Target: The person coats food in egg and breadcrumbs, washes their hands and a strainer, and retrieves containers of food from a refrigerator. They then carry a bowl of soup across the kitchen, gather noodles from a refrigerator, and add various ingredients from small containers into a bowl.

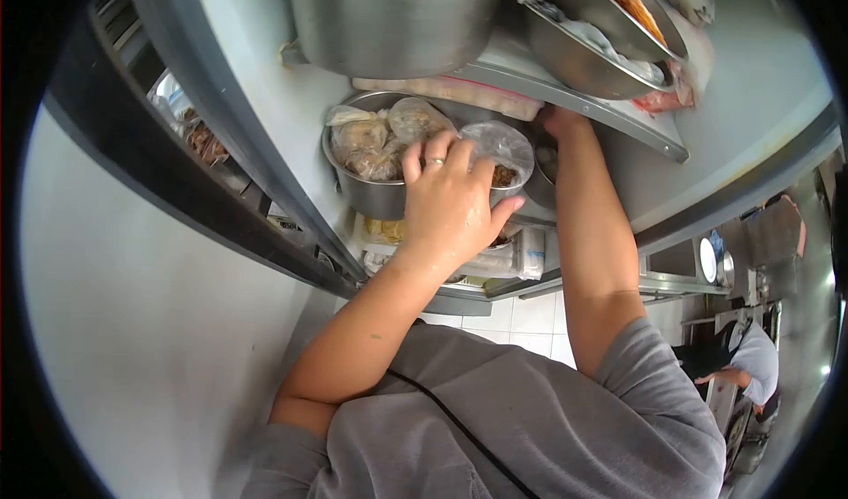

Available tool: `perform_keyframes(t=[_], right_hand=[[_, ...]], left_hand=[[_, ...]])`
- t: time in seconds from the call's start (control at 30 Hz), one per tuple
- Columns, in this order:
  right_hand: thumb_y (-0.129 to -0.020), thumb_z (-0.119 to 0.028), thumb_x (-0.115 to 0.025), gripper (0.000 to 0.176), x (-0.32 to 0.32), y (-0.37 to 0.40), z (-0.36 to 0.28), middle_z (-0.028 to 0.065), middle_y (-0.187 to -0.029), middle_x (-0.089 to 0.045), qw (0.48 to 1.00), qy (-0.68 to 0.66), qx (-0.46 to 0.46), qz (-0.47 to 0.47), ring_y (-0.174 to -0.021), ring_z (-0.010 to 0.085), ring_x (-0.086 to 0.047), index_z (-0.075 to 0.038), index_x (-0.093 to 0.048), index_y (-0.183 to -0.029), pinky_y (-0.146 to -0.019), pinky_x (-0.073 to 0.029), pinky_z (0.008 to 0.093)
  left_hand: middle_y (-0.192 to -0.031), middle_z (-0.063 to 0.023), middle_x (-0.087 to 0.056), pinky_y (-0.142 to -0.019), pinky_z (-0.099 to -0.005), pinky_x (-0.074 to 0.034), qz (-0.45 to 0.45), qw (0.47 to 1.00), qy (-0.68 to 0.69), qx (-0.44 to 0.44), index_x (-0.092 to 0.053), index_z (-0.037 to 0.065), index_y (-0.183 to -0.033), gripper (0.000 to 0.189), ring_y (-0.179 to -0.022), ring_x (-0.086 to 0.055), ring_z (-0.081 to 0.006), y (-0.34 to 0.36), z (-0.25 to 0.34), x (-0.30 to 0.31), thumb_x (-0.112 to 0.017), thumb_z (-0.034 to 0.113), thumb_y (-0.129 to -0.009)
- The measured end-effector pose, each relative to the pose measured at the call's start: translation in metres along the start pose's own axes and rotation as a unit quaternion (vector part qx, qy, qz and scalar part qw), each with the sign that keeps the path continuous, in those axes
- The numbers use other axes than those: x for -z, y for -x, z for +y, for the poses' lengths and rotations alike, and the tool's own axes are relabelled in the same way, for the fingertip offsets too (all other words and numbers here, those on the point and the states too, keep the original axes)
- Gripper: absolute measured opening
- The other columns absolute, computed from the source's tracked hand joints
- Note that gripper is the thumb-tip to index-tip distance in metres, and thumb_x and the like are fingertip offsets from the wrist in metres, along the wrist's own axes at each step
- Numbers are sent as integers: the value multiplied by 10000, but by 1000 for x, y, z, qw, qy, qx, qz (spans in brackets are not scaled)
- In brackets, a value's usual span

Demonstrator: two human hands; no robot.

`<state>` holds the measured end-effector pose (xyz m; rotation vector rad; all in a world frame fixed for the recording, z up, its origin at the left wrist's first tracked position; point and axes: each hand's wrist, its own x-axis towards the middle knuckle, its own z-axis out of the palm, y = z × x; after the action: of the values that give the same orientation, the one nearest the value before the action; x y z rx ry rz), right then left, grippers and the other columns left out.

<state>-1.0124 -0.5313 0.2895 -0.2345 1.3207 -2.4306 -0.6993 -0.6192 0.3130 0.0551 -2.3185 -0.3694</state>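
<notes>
Metal pot (375,200) seen inside a grey cabinet, beneath a metal shelf (583,102). Tied plastic bags (360,137) of food are packed into the pot's left part; at its right, a loose clear bag (502,146) is noted, with brown crumbly food (503,177) below it.

Left hand (452,190) is laid over the near side of the pot, palm down — fingers spread and slightly bent across the rim, thumb held apart to the right. A ring (435,161) is worn on one finger. Whether anything is gripped cannot be told, as the fingertips are partly lost among the bags.

Right hand (556,119) is mostly hidden under the shelf edge, beside a flat pale pack (450,94) lying behind the pot; its finger spread and hold cannot be told. By that forearm, a second metal vessel (545,159) is partly covered.

On the shelf above, a large steel pot (397,22) and two tilted bowls (587,62) are kept, orange food (638,9) in the upper bowl. Below the bagged food, yellow food (384,230) and white packages (532,253) are stored. A co-worker (753,362) is glimpsed at far right.
</notes>
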Motion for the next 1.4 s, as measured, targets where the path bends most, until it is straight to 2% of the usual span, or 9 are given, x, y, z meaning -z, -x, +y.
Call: perform_keyframes(t=[0.13, 0.23, 0.27, 0.37, 0.6, 0.7, 0.83, 0.93, 1.4], right_hand=[[-1008, -476, -550, 518, 25, -34, 11, 123, -1404, -591, 999, 1, 3, -34, -1282, 306, -571, -91, -574, -1354, -1104, -457, 535], [-1003, -463, -558, 512, 8, -13, 4, 124, -1392, -598, 1000, -15, -8, -14, -1278, 307, -573, -90, -571, -1353, -1108, -454, 538], [-989, -455, -558, 478, 39, -52, 19, 85, -1321, -619, 996, -7, 37, -86, -1229, 289, -587, -144, -540, -1352, -1021, -491, 563], [-991, -453, -546, 454, 3, 4, -3, 79, -1313, -618, 1000, 3, 7, -8, -1215, 290, -590, -163, -548, -1341, -1003, -496, 581], [-986, -463, -574, 487, -8, 6, -13, 148, -1351, -613, 998, 15, 46, 43, -1195, 319, -632, -113, -578, -1326, -973, -543, 550], [-982, -456, -578, 480, -15, 6, -26, 150, -1343, -617, 987, 78, 129, 53, -1190, 323, -633, -113, -586, -1317, -972, -542, 546], [-976, -448, -583, 470, -23, 6, -46, 152, -1332, -624, 903, 272, 317, 94, -1184, 328, -634, -112, -597, -1305, -971, -541, 541], [-972, -442, -587, 463, -25, 6, -48, 154, -1324, -629, 827, 400, 375, 126, -1179, 332, -634, -112, -605, -1296, -970, -539, 538], [-953, -414, -605, 429, -14, 13, -32, 163, -1285, -651, 738, 533, 382, 159, -1157, 352, -638, -110, -644, -1254, -966, -533, 520]], left_hand=[[-1287, -176, -638, -1125, -576, -292, 24, 999, -27, -36, -751, 40, -1040, 344, -1323, -493, -383, -48, -2, -16, -732, 338, -868], [-1370, -216, -604, -1103, -535, -398, -130, 986, -101, 2, -683, 31, -1228, 370, -1307, -538, -408, -105, -12, -35, -680, 212, -905], [-1402, -226, -587, -1091, -520, -431, -204, 972, -115, 5, -652, 36, -1297, 409, -1299, -554, -411, -124, -16, -38, -661, 175, -913], [-1415, -230, -580, -1087, -501, -455, -262, 957, -121, 38, -607, 53, -1366, 458, -1299, -566, -401, -144, -36, -53, -636, 125, -914], [-1385, -213, -611, -1081, -500, -454, -154, 976, -154, -15, -649, 55, -1319, 457, -1307, -561, -394, -139, -60, -77, -676, 166, -877], [-1362, -214, -624, -1072, -489, -460, -178, 972, -152, -8, -666, 61, -1296, 454, -1284, -575, -393, -140, -61, -77, -691, 182, -859], [-1343, -206, -637, -1071, -485, -459, -162, 975, -154, -19, -668, 70, -1297, 474, -1271, -582, -388, -145, -73, -88, -698, 195, -841], [-1352, -216, -629, -1081, -487, -455, -184, 970, -159, -13, -662, 66, -1305, 491, -1284, -574, -393, -147, -65, -80, -701, 197, -834], [-1418, -243, -583, -1130, -469, -428, -207, 967, -146, 15, -600, 63, -1393, 577, -1343, -535, -399, -149, -83, -98, -708, 221, -849]])
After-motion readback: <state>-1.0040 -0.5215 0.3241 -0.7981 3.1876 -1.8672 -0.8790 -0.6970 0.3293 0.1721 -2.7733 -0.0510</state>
